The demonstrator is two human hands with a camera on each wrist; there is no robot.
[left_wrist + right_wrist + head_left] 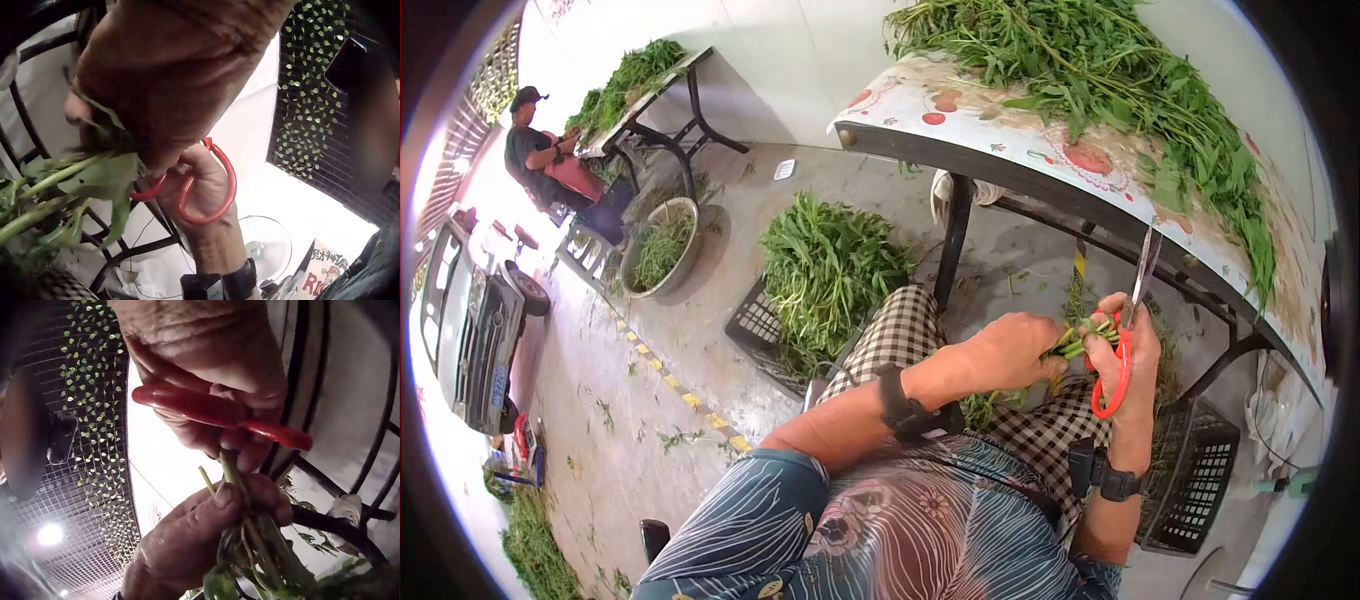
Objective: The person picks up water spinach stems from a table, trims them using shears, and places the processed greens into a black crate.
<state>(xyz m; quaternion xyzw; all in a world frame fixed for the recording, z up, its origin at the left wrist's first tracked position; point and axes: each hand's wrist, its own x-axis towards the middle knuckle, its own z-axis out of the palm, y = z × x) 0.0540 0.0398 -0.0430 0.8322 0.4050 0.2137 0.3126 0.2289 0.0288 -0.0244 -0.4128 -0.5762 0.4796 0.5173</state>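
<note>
Red-handled scissors [1114,385] are held in my right hand [1138,350], their blades pointing up toward the table edge. My left hand [1005,355] grips a small bunch of green stems [1075,345], close against the right hand. In the right wrist view, my left thumb and fingers [194,534] pinch the leafy stems [262,556], while the right fingertips touch the cut ends below the red handle [187,407]. The left wrist view shows leaves [94,181] beside my left hand [162,81], with the looped red handles [231,178] around the right hand [209,187].
A patterned table [1000,120] carries piled greens [1090,70]. On the floor, a black crate [760,330] holds leafy bunches [830,260]; another crate [1195,475] stands at right. A person [550,160] sits by a farther table, near a round tub [690,255].
</note>
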